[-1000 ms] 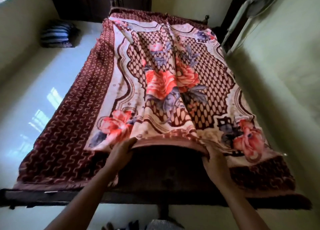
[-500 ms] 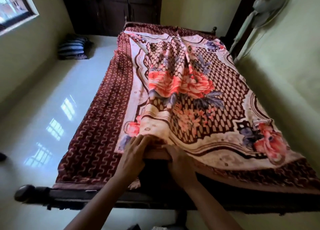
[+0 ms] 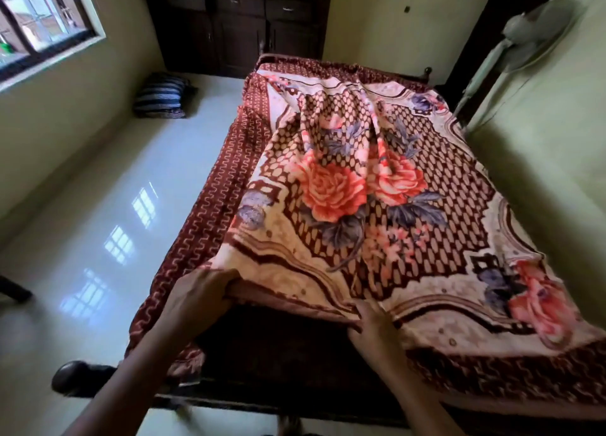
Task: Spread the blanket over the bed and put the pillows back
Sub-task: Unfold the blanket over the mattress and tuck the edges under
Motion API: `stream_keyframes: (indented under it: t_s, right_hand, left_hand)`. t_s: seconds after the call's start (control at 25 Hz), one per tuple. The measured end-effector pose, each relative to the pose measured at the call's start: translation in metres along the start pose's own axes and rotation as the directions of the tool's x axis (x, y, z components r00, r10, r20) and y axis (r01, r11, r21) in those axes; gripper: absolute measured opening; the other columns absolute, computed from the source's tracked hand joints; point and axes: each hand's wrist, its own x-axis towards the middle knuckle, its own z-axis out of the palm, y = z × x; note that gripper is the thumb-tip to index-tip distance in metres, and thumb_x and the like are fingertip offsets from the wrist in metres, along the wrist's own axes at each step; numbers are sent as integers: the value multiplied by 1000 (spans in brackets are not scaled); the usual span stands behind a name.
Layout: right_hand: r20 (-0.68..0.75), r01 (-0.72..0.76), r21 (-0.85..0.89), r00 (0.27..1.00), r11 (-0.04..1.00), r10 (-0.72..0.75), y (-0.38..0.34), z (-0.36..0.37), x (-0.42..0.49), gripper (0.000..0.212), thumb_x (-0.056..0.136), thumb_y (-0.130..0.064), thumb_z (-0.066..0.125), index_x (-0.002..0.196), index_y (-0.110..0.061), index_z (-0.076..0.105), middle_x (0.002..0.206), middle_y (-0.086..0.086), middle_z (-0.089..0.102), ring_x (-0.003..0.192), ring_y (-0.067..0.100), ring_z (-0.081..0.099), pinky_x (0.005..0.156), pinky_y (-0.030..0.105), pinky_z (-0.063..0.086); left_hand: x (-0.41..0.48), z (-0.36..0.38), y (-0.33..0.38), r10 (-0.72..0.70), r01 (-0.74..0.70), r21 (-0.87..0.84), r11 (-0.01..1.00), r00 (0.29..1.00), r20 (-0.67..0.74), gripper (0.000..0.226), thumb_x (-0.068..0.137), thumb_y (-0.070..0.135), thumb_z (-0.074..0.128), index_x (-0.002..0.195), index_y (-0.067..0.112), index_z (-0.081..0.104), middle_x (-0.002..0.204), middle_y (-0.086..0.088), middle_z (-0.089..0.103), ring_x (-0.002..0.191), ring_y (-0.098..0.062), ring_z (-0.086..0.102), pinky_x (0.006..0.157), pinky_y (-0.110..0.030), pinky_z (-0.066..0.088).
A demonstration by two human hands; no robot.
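Gripping the near hem of the blanket (image 3: 377, 212), the left hand (image 3: 200, 299) and right hand (image 3: 370, 324) sit apart at lower centre. Plush, limp and likely heavy, it lies rumpled on the bed (image 3: 85, 375); hem corners suit pulling.

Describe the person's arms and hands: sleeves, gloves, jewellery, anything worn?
The left forearm and right forearm are bare to the frame edge, with no sleeves in view. The left hand and right hand wear no gloves, and no watch, bracelet or ring shows. Some fingers are hidden under the blanket edge, so a ring there cannot be ruled out.
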Motion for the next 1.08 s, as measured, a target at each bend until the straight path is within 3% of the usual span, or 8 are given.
stream_keyframes:
  t_s: [0.12, 0.2, 0.4, 0.52, 0.68, 0.76, 0.92, 1.08]
  right_hand:
    - [143, 223, 124, 960, 967, -239, -63, 27, 15, 76, 78, -39, 66, 144, -23, 32, 143, 0, 31, 132, 18, 32, 109, 29, 30]
    - [22, 430, 157, 899, 889, -438, -105, 40, 13, 63, 80, -40, 59, 138, -25, 37, 135, 6, 47, 123, 23, 47, 102, 34, 42]
    - [-214, 468, 231, 880, 853, -425, -134, 21, 22, 39, 79, -16, 46, 114, -30, 56, 106, 0, 67, 98, 17, 62, 88, 29, 47]
    - [-340, 564, 145, 800, 813, -495, -146, 13, 19, 50, 64, -11, 40, 109, -26, 54, 97, 2, 68, 93, 16, 59, 84, 24, 45]
    - [-430, 416, 108, 839, 903, -335, -141, 19, 11, 58, 62, -9, 35, 113, -12, 63, 106, 8, 68, 103, 23, 62, 92, 33, 47]
    - [-381, 275, 87, 897, 958, -223, -134, 38, 2, 58, 62, -1, 41, 115, -8, 64, 110, 12, 67, 106, 30, 62, 94, 42, 49]
    - [-120, -86, -9, 989, 996, 84, -158, 79, -14, 58, 73, 2, 58, 128, -15, 53, 127, 11, 56, 119, 31, 50, 99, 38, 43]
    - [-59, 190, 56, 981, 980, -186, -259, 127, -26, 78, 75, -30, 71, 143, -22, 33, 142, 5, 42, 129, 22, 40, 105, 32, 34]
  left_hand:
    - [-19, -8, 13, 48, -47, 28, 999, 998, -33, 28, 50, 22, 57, 77, 24, 66, 65, 3, 67, 58, -21, 66, 44, -24, 45]
    - [-20, -1, 20, 86, -91, -157, 983, 996, -36, 34, 58, 22, 52, 91, 23, 60, 78, 6, 67, 71, -14, 63, 56, -22, 44]
    - [-19, 31, -8, 75, -147, -252, 957, 959, -274, 52, 70, -5, 60, 116, 18, 53, 106, 0, 55, 95, -13, 49, 79, -21, 41]
    - [-12, 60, -44, -134, 1, -337, 942, 919, -371, 41, 74, -8, 57, 109, 13, 62, 102, -4, 54, 95, -19, 50, 80, -25, 43]
    - [-9, 67, -86, -504, 340, -718, 608, 863, -18, 47, 84, -14, 44, 115, 18, 58, 112, -8, 62, 106, -22, 56, 77, -8, 34]
    - [-23, 59, -111, -455, 405, -648, 645, 885, 100, 45, 86, -12, 44, 121, 13, 58, 114, -9, 62, 104, -14, 53, 73, -6, 33]
    - [-39, 10, -169, -294, 281, -367, 887, 956, 20, 52, 70, -2, 59, 118, 19, 65, 106, -17, 69, 99, -33, 65, 80, -33, 48]
    - [-63, -39, -181, 113, -136, -266, 954, 989, -100, 57, 54, 5, 54, 107, 17, 69, 105, -5, 71, 90, -27, 68, 71, -25, 48]
